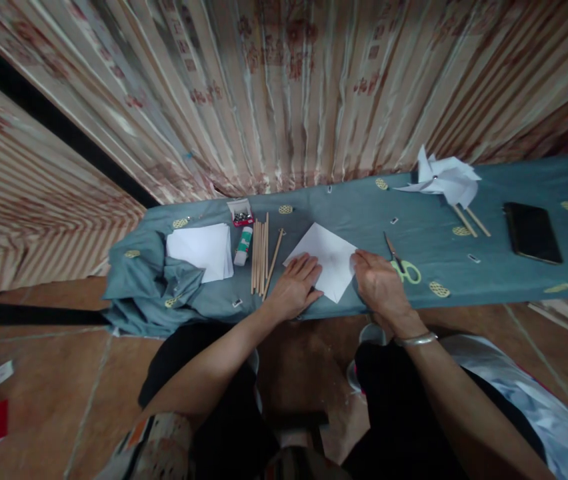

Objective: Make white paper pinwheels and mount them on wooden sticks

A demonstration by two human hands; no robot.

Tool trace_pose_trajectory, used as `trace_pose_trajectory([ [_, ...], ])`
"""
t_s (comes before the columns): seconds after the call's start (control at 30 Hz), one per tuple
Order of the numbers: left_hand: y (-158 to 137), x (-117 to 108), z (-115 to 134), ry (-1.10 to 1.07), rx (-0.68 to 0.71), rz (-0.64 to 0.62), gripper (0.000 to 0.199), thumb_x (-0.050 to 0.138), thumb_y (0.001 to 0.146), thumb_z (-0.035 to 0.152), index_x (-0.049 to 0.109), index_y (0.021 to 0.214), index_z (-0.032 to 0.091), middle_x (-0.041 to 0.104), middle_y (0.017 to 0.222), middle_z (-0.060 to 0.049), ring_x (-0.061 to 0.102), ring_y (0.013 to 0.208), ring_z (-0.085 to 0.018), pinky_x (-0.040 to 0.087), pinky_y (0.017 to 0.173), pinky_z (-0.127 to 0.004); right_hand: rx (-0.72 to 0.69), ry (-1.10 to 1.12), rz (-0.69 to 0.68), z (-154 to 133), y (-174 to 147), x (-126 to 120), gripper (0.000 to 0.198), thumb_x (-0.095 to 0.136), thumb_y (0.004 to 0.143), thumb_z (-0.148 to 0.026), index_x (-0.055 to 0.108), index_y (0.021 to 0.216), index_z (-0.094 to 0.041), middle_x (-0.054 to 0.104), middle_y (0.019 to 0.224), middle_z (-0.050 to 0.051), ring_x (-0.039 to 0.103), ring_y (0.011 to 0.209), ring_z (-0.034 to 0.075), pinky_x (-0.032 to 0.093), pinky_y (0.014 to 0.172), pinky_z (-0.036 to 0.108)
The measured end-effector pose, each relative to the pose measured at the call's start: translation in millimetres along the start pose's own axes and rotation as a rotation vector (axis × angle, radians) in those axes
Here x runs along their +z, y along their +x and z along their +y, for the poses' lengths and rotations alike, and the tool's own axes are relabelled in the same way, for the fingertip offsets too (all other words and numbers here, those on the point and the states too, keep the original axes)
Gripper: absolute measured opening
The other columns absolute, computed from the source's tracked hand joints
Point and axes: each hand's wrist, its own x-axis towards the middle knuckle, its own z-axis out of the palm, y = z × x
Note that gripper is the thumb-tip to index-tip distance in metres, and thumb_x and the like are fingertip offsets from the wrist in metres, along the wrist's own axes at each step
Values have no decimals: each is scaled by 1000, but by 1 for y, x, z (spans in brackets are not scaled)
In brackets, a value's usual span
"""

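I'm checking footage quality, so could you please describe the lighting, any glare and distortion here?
Head view throughout: dim, soft light; the white squarish paper sheet shows faint shading; the silver metal bracelet glints; the beige patterned fabric curtain fans outward, suggesting wide-angle distortion.

Sheet (pixel 331 253) on table (pixel 359 213), L hand (pixel 295 285) on its L side, R hand (pixel 380 283) at R corner. Sticks (pixel 260 257) L of sheet, then glue stick (pixel 243 245) w/ box (pixel 241 212) behind, then paper stack (pixel 201 249). Scissors (pixel 407 271) just R of R hand; pinwheels (pixel 449 181) further back R; phone (pixel 533 232) far R. Curtain (pixel 309 100) behind table.
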Motion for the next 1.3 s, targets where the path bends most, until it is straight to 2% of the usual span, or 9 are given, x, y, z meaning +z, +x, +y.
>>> trace_pose_trajectory([
  [0.23,-1,2,1,-64,-16,1,54,52,92,41,45,137,12,41,149,-18,26,145,-30,24,117,-49,16,-18,-1,9,-2,-6,37,37,94,-13,63,117,-2,66,120,21,60,104,30,46,91,39],
  [0.4,0,-18,-10,-105,-55,177,51,50,92,43,46,136,17,45,146,-16,37,139,-28,30,114,-50,51,54,103,14,0,-3,37,38,95,-20,63,116,-3,68,113,20,62,101,30,48,91,43],
  [0.57,-14,-59,-55,46,-365,401,50,57,87,27,48,134,14,53,135,-16,48,126,-30,38,108,-47,79,132,208,19,1,-1,39,42,94,-28,63,115,-3,70,109,21,63,100,32,50,90,44],
  [0.67,-29,-68,-78,130,-534,379,55,60,84,24,46,135,9,55,131,-18,50,122,-31,41,105,-46,75,180,231,19,1,-2,39,42,94,-30,63,115,-5,70,109,21,63,103,33,50,91,45],
  [0.8,-42,-61,-87,168,-597,292,58,61,84,29,44,136,10,60,123,-19,58,114,-31,47,97,-42,58,228,229,16,3,-2,39,42,94,-30,64,114,-6,70,109,21,63,102,32,50,92,45],
  [0.97,-42,-55,-93,137,-668,293,53,57,86,28,48,135,9,65,117,-18,64,107,-29,50,91,-39,59,302,230,10,9,-5,38,42,94,-31,65,113,-9,71,108,20,64,102,33,51,90,48],
  [1.13,-38,-64,-98,-188,-676,519,44,59,80,24,60,123,14,69,116,-12,66,103,-25,49,92,-36,87,441,233,3,17,-13,35,44,93,-31,67,112,-14,71,111,17,64,106,32,48,96,49],
  [1.2,-32,-67,-87,-494,-647,645,41,60,80,29,65,117,15,71,108,-10,67,93,-22,51,85,-34,147,595,235,-5,20,-17,34,46,92,-35,69,109,-17,71,112,15,64,107,31,47,97,49],
  [1.3,-20,-62,-52,-1091,-564,637,42,72,69,36,71,106,16,73,100,-7,66,88,-19,50,82,-31,316,1025,133,-25,25,-21,34,60,84,-45,71,105,-21,74,107,11,68,96,27,51,91,45],
])
